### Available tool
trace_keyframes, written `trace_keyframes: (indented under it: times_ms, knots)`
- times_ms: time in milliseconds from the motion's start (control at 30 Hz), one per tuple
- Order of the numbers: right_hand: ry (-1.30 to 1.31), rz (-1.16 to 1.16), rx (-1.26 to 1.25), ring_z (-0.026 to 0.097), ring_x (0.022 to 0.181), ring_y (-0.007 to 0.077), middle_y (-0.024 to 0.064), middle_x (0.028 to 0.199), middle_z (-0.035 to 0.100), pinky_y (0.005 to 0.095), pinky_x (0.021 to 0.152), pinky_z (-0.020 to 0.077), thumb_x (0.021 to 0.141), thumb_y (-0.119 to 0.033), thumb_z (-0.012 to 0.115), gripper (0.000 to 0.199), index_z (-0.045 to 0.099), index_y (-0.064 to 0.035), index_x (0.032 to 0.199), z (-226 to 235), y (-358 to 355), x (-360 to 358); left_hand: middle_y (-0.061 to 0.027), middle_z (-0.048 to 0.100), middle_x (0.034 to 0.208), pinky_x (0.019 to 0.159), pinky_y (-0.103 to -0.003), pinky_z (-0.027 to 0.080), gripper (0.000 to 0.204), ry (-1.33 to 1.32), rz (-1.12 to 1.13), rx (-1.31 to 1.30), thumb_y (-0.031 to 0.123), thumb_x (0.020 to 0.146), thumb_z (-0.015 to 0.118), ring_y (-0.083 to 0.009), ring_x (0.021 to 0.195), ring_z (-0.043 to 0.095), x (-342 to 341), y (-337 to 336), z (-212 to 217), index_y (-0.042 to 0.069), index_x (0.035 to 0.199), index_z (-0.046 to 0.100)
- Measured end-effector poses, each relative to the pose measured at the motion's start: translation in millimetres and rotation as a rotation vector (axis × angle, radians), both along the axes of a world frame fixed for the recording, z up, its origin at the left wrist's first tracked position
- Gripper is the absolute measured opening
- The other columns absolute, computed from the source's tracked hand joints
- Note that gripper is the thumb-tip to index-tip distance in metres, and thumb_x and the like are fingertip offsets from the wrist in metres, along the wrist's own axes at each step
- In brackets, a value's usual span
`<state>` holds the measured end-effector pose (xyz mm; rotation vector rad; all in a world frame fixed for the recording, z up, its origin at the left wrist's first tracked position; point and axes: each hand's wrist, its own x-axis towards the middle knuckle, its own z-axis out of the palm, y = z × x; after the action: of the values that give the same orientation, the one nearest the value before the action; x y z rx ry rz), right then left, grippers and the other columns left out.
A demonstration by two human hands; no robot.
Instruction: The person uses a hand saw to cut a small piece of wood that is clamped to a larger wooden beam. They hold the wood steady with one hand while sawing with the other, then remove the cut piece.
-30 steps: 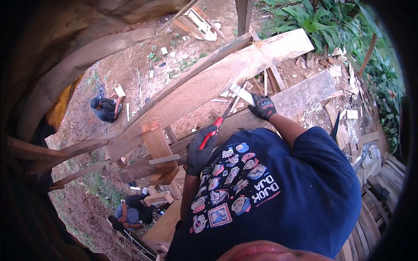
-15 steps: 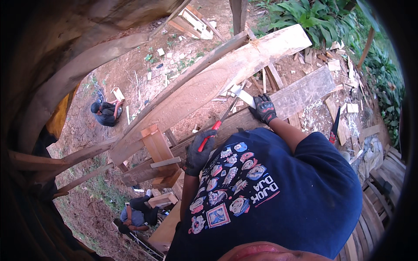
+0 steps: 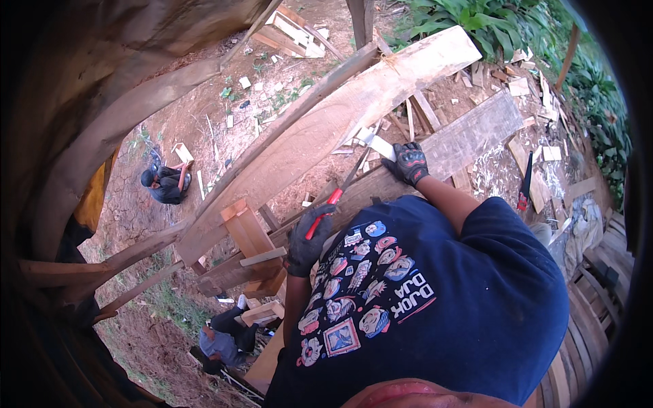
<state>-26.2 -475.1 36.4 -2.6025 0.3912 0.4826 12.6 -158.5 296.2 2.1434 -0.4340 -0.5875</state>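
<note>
Both my hands wear dark gloves. My left hand (image 3: 309, 238) is closed round the red handle of a saw (image 3: 326, 212); its long, thin blade is seen nearly edge-on and points up and right. The blade's tip end is close to a pale strip of wood (image 3: 381, 147). My right hand (image 3: 409, 164) grips that strip at its near end, fingers bent over it, above a grey weathered plank (image 3: 469, 138). Whether the blade touches the strip, I cannot tell.
A long, broad board (image 3: 306, 139) slants across in front of me. A brown wooden piece (image 3: 248, 234) leans at the left. One person (image 3: 165, 183) crouches farther off, another (image 3: 224, 340) sits lower left. A black tapered object with red (image 3: 525, 183) lies at right among wood scraps.
The view has shifted slightly. Both hands keep their grips, with the saw and the pale strip in nearly the same places.
</note>
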Motion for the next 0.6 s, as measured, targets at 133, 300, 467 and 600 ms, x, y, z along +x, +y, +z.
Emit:
trace_keyframes:
  times_ms: [133,300,467,600]
  knots:
    - [0.039,-0.035,-0.004,0.075,0.106,0.0397,0.0203,0.11,0.079,0.052,0.106,0.05,0.102,-0.068,0.057,0.068,0.071,-0.0049,0.123,-10.8,1.2,10.9,-0.0152,0.078,0.121,0.094,-0.04,0.059,0.024,-0.029,-0.008,0.073,0.01,0.104,0.069,-0.0285,0.11,0.077,7.1,-5.7,4.8,0.008,0.127,0.074]
    - [0.011,-0.022,-0.016,0.076,0.107,0.0394,0.0212,0.111,0.079,0.054,0.105,0.0502,0.102,-0.067,0.056,0.067,0.071,-0.0052,0.123,-11.1,3.2,11.1,-0.0125,0.08,0.117,0.093,-0.037,0.059,0.023,-0.081,-0.047,0.037,0.008,0.103,0.069,-0.024,0.107,0.078,16.3,-7.0,9.7,0.009,0.124,0.076]
    - [0.041,-0.036,-0.008,0.076,0.108,0.0384,0.021,0.111,0.079,0.0529,0.108,0.0481,0.102,-0.066,0.056,0.065,0.071,-0.006,0.123,-6.2,1.8,11.6,-0.0131,0.079,0.117,0.094,-0.038,0.059,0.023,-0.064,-0.047,0.083,0.009,0.102,0.07,-0.0259,0.108,0.077,16.6,-5.6,9.3,0.009,0.125,0.076]
    - [0.073,-0.043,0.017,0.075,0.111,0.0371,0.0205,0.114,0.079,0.0508,0.111,0.0451,0.102,-0.064,0.058,0.062,0.071,-0.0068,0.123,5.2,1.6,15.3,-0.0155,0.077,0.121,0.098,-0.041,0.058,0.029,-0.053,-0.083,0.074,0.011,0.104,0.07,-0.0298,0.113,0.075,0.8,-9.5,10.7,0.008,0.132,0.073]
